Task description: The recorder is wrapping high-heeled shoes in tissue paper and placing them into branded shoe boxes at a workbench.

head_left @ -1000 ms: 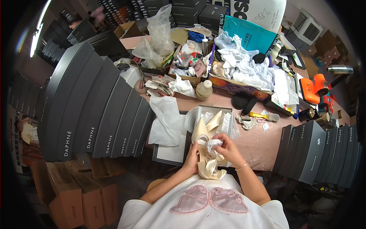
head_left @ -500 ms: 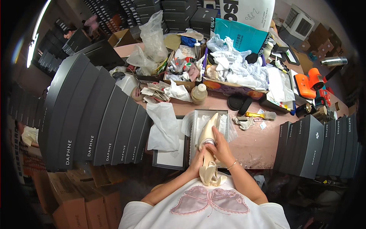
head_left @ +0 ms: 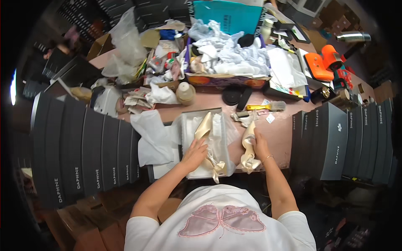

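Two pointed cream shoes with bow-like ends are in my hands. My left hand [head_left: 195, 154] is closed round one cream shoe [head_left: 204, 127], which lies over the open shoebox [head_left: 225, 140], toe pointing away. White tissue paper [head_left: 216, 127] lines that box beside the shoe. To the right of the box, my right hand [head_left: 260, 145] grips the other cream shoe [head_left: 248, 144] just above the pink tabletop, its toe also pointing away. The palm sides of both hands are hidden.
Stacked dark shoeboxes stand at left [head_left: 95, 146] and right [head_left: 331, 138]. A white sheet [head_left: 151, 140] drapes left of the open box. Behind are a capped bottle [head_left: 185, 94], a yellow-handled brush [head_left: 268, 106], a carton of crumpled paper [head_left: 234, 79] and an orange tool [head_left: 320, 67].
Both hands were together over the box with a cream shoe. Now they are apart: my right hand has moved right with one shoe, and my left stays at the box with the other.
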The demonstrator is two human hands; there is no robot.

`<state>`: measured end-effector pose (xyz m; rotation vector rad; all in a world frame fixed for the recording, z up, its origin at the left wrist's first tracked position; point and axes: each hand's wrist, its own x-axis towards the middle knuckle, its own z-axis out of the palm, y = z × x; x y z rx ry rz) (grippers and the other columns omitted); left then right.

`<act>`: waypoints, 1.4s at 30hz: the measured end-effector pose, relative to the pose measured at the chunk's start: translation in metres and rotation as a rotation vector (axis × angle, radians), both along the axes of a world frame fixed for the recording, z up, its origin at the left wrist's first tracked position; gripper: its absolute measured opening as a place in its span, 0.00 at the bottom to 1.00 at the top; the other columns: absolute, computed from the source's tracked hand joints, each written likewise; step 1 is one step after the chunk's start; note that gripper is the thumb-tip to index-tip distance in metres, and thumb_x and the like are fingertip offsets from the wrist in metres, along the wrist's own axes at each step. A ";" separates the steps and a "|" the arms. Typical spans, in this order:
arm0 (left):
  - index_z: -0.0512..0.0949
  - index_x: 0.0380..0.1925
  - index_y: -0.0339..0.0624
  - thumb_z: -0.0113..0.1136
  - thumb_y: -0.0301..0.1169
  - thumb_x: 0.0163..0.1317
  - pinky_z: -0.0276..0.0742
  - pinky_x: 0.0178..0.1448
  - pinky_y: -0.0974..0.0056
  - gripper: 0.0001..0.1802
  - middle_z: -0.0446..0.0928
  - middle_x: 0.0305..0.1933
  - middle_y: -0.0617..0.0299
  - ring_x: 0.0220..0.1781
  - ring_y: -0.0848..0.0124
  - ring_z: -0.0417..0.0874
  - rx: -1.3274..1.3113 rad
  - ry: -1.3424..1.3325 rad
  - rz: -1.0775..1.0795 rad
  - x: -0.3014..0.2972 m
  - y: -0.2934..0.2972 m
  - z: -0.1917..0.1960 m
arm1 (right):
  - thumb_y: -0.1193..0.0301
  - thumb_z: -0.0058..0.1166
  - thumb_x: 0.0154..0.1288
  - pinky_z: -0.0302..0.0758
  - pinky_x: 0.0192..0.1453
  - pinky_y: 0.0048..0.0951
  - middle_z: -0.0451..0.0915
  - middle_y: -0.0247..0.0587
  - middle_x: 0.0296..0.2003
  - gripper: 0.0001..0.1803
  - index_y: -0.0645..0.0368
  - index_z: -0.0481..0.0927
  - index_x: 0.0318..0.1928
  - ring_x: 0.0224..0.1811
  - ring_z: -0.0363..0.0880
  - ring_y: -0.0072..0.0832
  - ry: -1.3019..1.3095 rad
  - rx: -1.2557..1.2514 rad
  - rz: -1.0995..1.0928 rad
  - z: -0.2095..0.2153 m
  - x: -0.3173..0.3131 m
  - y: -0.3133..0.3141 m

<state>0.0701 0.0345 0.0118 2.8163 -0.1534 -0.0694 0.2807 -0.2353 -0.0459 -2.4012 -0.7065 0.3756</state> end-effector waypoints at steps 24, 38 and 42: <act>0.74 0.50 0.34 0.54 0.30 0.67 0.75 0.51 0.67 0.15 0.79 0.47 0.61 0.47 0.76 0.78 -1.330 0.298 0.305 -0.030 0.017 0.149 | 0.67 0.56 0.65 0.70 0.32 0.26 0.78 0.34 0.26 0.12 0.65 0.79 0.41 0.29 0.71 0.16 0.602 0.379 0.435 0.217 -0.060 0.063; 0.76 0.53 0.39 0.50 0.36 0.70 0.74 0.46 0.72 0.17 0.78 0.43 0.65 0.43 0.79 0.76 -1.531 0.244 0.401 -0.066 0.012 0.135 | 0.63 0.57 0.67 0.71 0.39 0.23 0.78 0.30 0.32 0.16 0.64 0.80 0.43 0.34 0.70 0.15 0.932 0.420 0.539 0.179 -0.095 0.077; 0.76 0.53 0.39 0.51 0.35 0.70 0.72 0.50 0.71 0.17 0.79 0.45 0.63 0.46 0.79 0.76 -1.483 0.213 0.352 -0.059 0.009 0.140 | 0.63 0.58 0.65 0.71 0.39 0.23 0.79 0.30 0.31 0.16 0.63 0.80 0.43 0.34 0.70 0.16 0.867 0.434 0.530 0.179 -0.094 0.073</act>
